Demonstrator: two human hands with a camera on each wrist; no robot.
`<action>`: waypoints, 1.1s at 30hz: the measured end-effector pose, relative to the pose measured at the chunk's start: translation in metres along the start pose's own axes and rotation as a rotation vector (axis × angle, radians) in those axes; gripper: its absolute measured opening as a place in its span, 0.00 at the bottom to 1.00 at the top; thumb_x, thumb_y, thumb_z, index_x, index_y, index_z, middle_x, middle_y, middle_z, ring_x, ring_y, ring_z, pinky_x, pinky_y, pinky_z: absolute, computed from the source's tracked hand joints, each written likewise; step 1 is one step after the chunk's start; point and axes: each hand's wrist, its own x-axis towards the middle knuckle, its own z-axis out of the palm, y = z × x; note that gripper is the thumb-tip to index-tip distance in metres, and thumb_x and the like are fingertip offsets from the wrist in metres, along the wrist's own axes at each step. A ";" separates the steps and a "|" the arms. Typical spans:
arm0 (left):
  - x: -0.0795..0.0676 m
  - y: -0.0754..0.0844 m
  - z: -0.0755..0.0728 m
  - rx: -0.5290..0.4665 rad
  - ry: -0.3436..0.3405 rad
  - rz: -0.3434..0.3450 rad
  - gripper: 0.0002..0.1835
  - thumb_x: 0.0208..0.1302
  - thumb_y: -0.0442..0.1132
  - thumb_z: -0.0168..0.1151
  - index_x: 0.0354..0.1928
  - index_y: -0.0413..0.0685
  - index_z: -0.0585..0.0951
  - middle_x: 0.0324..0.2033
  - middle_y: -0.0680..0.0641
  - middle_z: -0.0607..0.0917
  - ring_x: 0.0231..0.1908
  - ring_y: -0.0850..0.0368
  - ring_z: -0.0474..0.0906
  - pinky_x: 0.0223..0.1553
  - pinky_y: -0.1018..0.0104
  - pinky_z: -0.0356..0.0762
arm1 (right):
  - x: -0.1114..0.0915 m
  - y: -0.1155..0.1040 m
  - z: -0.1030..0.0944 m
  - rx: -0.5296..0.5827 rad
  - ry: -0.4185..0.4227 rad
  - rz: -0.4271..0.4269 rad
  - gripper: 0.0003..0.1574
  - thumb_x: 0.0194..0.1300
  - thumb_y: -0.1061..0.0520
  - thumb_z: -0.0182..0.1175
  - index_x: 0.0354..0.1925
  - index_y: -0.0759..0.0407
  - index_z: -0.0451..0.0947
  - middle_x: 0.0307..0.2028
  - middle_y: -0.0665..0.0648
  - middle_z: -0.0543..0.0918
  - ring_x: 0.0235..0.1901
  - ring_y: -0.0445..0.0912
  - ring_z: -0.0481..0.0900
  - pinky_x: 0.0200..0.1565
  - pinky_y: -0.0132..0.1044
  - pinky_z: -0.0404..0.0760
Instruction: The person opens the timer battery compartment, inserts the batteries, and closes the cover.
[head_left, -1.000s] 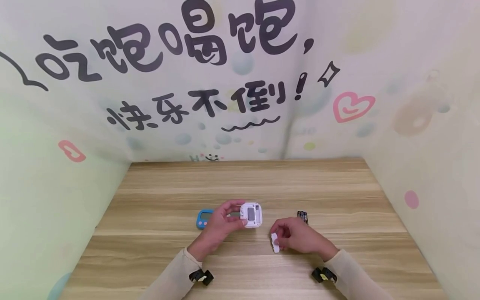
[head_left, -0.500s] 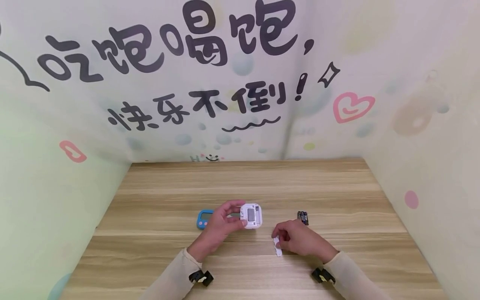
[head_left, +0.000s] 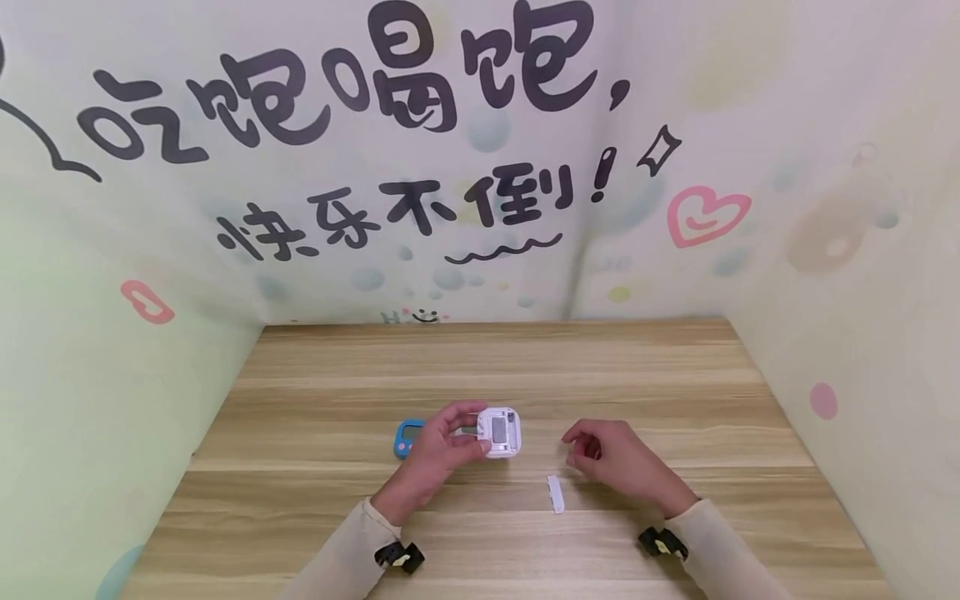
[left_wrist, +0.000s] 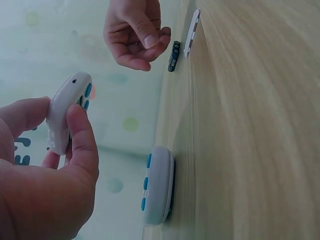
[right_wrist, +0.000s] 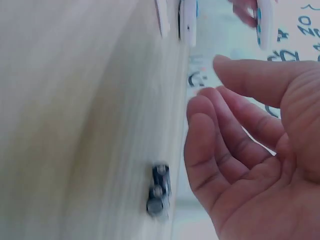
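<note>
Between thumb and fingers, my left hand [head_left: 438, 454] pinches a small white digital timer [head_left: 500, 431], its back turned up with the battery slot uncovered. Blue buttons show along that timer's [left_wrist: 65, 112] far side in the left wrist view. My right hand [head_left: 618, 458] hovers over the table with loosely curled fingers and holds nothing. A white battery cover [head_left: 556, 494] lies on the wood just left of and below it. Several small dark batteries [right_wrist: 159, 190] lie under the right hand, hidden by it in the head view.
A second timer with a blue face [head_left: 405, 447] lies on the table behind the left hand, partly covered by it. The wooden table [head_left: 330, 358] meets printed walls [head_left: 315, 292] at the back and on both sides.
My right hand has let go of the battery cover, leaving it on the table, and has moved right, over the batteries. The left hand with the timer has barely shifted.
</note>
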 end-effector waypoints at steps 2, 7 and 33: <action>0.000 0.000 0.000 -0.003 0.001 0.000 0.34 0.63 0.28 0.71 0.71 0.38 0.73 0.59 0.33 0.80 0.47 0.54 0.85 0.49 0.64 0.91 | 0.000 0.004 -0.005 -0.008 0.045 0.004 0.11 0.67 0.59 0.73 0.47 0.57 0.86 0.31 0.42 0.83 0.31 0.34 0.79 0.35 0.30 0.83; 0.000 0.002 0.000 -0.004 0.003 0.006 0.33 0.63 0.27 0.71 0.71 0.37 0.73 0.59 0.32 0.80 0.47 0.54 0.85 0.49 0.61 0.91 | -0.001 0.014 -0.016 -0.081 0.147 0.032 0.16 0.64 0.57 0.76 0.49 0.57 0.87 0.37 0.47 0.87 0.37 0.40 0.82 0.39 0.33 0.85; 0.000 0.000 0.001 0.005 -0.004 -0.012 0.32 0.64 0.29 0.72 0.70 0.40 0.74 0.60 0.34 0.81 0.48 0.53 0.84 0.51 0.63 0.90 | -0.004 0.039 -0.025 -0.296 0.079 0.080 0.30 0.58 0.52 0.81 0.57 0.61 0.85 0.58 0.61 0.79 0.58 0.58 0.77 0.59 0.57 0.83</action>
